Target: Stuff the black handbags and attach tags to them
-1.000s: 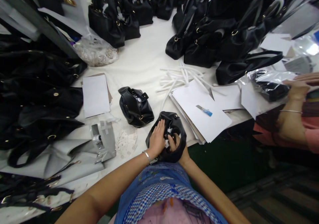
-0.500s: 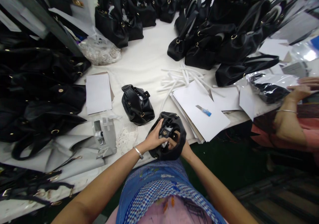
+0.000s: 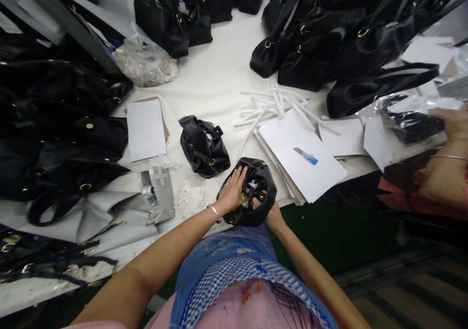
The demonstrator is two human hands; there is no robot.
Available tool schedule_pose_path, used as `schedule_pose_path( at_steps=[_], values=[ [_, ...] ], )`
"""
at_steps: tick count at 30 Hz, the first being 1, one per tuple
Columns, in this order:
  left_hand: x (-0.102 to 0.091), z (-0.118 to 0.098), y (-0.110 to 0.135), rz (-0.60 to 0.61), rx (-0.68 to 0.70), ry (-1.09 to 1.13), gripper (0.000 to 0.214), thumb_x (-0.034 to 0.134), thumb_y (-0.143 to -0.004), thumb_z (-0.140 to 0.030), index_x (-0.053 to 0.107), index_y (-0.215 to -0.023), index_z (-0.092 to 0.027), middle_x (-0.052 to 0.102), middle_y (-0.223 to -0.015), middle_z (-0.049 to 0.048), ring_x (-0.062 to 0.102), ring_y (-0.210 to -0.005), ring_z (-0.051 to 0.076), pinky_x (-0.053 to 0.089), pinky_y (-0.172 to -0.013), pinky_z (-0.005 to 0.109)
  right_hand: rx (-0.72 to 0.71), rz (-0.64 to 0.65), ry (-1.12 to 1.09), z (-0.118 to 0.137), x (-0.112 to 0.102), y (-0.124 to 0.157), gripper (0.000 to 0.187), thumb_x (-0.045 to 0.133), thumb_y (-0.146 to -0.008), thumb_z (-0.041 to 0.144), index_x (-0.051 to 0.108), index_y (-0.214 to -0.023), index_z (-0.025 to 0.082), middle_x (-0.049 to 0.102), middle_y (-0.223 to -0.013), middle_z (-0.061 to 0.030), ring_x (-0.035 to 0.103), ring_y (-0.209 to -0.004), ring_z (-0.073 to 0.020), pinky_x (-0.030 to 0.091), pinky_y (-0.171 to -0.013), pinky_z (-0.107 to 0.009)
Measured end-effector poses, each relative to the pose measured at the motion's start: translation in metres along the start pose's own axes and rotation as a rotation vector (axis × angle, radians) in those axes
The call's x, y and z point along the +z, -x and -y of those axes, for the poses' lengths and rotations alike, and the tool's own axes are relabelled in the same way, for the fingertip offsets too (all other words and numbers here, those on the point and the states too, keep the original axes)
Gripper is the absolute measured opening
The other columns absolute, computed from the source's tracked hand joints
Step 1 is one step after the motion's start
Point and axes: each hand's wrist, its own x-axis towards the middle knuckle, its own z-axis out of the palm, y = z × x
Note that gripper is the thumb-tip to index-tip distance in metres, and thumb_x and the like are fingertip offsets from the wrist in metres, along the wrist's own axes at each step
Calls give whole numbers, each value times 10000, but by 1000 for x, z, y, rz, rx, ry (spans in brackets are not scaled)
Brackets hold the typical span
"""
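The person's left hand lies along the left rim of a black bag, fingers outstretched; whether its grip pinches the rim cannot be told. The right hand grasps the bag's right side, fingertips showing inside the opening. The bag sits at the near edge of the white counter, close against the person's apron.

Just beyond its left side stands a second black bag, a narrow gap between them. To the right, a paper stack reaches the counter's edge, a blue-handled cutter on top and white tubes behind. A grey dispenser stands well apart on the left. Farther back, a white lane of counter runs between two groups of black bags.
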Motion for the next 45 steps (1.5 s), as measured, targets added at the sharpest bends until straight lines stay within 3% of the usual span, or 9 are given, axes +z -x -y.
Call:
schedule_pose_path(
  at_steps=[4, 8, 14, 21, 25, 29, 33, 39, 45],
  values=[
    [-6, 4, -2, -17, 29, 25, 987, 630, -673, -107, 113, -1509, -195, 152, -1582, 139, 107, -1459, 283, 216, -1166, 496, -59, -46, 165, 12, 6, -7, 322, 558, -823, 443, 647, -1003, 191, 700, -977, -78, 650, -950, -248, 536, -792, -357],
    [-13, 6, 4, 20, 104, 184, 902, 588, -721, -143, 147, -1507, -164, 185, -1573, 132, 140, -1455, 253, 216, -1177, 461, -41, -118, 257, 20, 19, -7, 229, 519, -844, 410, 607, -918, 212, 679, -828, -50, 650, -806, -230, 538, -701, -348],
    [-16, -7, 6, -51, 96, 200, 859, 418, -677, 27, 258, -1484, -216, 278, -1544, 41, 234, -1430, 205, 234, -1183, 442, -143, -142, 301, 30, 33, -18, 172, 512, -820, 333, 562, -896, 187, 633, -798, -57, 609, -714, -202, 516, -681, -325],
    [-37, -23, -33, 43, 232, 462, 738, 538, -666, -18, 479, -1375, -214, 518, -1400, 41, 484, -1289, 258, 357, -1118, 435, -112, -231, 401, 41, 13, -23, 250, 478, -864, 380, 619, -904, 177, 693, -949, -116, 635, -962, -286, 495, -801, -368],
    [-70, -2, -4, -74, 124, 587, 526, 550, -802, -157, 516, -1327, -158, 587, -1326, 117, 588, -1179, 254, 462, -1027, 428, -7, -164, 330, 35, -10, -2, 315, 554, -816, 465, 641, -891, 172, 713, -848, -102, 668, -849, -281, 514, -746, -361],
    [-120, 53, 60, -391, -325, 255, 316, 413, -916, -253, 614, -1120, -120, 695, -1089, 132, 701, -928, 212, 598, -726, 314, 161, -5, 130, 18, -27, 46, 363, 519, -840, 542, 614, -849, 192, 653, -615, -40, 626, -540, -208, 513, -581, -327],
    [-152, 96, 109, -376, -544, -73, 282, 388, -904, -168, 597, -1088, -131, 695, -994, 103, 701, -792, 167, 572, -627, 257, 210, 223, 98, 7, -15, 81, 364, 520, -848, 563, 590, -801, 209, 624, -622, -5, 600, -527, -168, 487, -555, -286],
    [-127, 91, 120, -165, -509, -339, 193, 567, -791, -97, 668, -936, -175, 666, -975, 93, 627, -949, 240, 484, -847, 336, 107, 471, 82, 22, 37, 73, 270, 522, -859, 453, 595, -822, 195, 628, -689, 3, 608, -577, -151, 476, -583, -257],
    [-119, 86, 120, -94, -527, -583, 273, 380, -902, -88, 577, -1083, -143, 576, -1092, 142, 583, -999, 255, 462, -794, 338, -112, 525, 207, 44, 69, 53, 168, 507, -872, 294, 637, -824, 200, 625, -612, 21, 619, -606, -151, 456, -618, -235]
  ],
)
